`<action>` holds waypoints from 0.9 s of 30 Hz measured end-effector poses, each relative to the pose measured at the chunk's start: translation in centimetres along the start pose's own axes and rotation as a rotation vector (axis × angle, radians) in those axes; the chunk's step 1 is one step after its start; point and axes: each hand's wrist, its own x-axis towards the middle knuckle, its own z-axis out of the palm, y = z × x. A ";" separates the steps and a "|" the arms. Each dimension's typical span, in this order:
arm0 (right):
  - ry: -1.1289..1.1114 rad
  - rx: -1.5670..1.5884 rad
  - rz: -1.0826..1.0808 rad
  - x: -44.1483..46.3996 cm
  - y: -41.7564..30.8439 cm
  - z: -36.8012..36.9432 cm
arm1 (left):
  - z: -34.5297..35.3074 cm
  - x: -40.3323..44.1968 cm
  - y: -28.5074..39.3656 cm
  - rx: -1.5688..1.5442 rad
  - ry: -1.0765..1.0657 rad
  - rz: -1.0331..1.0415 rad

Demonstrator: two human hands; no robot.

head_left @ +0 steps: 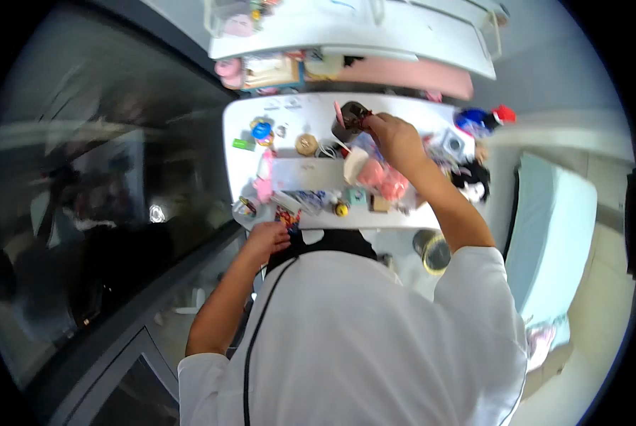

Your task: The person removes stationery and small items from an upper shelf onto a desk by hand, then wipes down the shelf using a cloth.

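Note:
My right hand (397, 142) reaches over the back of the white desk (243, 113). Its fingers are pinched together at the mouth of a dark cup (346, 128). Something small and dark red is at the fingertips, too blurred to name. A pink stick-like item stands up at the cup's left side. Down at the front edge of the desk is my left hand (267, 240), its fingers loosely stretched out. A colourful red and blue packet (287, 216) lies just beyond those fingers; whether they touch it is unclear.
Beneath my right forearm lie pink bundles (383, 179). A grey-white laptop-like slab (307, 174), a round tan object (306, 145) and a blue-topped item (262, 131) are on the desk. A blue bottle with a red cap (502, 114) stands at right. A bin (435, 254) sits below.

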 end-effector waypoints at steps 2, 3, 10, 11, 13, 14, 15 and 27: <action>0.021 0.011 0.039 -3.6 -0.7 -2.9 | 1.6 -1.1 1.6 0.046 0.048 -0.011; 0.039 0.021 0.050 -5.9 -1.1 -3.8 | 1.5 -1.2 1.9 0.069 0.039 -0.017; 0.079 0.021 0.443 -22.3 -4.3 -5.9 | 2.3 -1.2 4.7 0.204 -0.062 -0.051; 0.086 0.008 0.513 -24.4 -4.8 -5.8 | 2.4 -1.0 5.1 0.237 -0.058 -0.062; 0.097 -0.008 0.643 -28.1 -5.5 -4.7 | 2.9 -0.9 6.0 0.295 -0.037 -0.080; 0.070 -0.005 0.723 -29.8 -5.4 -3.9 | 3.3 -0.9 6.5 0.327 -0.043 -0.070; 0.070 -0.034 0.770 -31.5 -5.0 -2.8 | 3.8 -1.0 6.9 0.350 -0.054 -0.073; 0.089 -0.185 1.006 -34.3 4.8 6.6 | 8.0 -1.1 9.6 0.475 -0.161 -0.055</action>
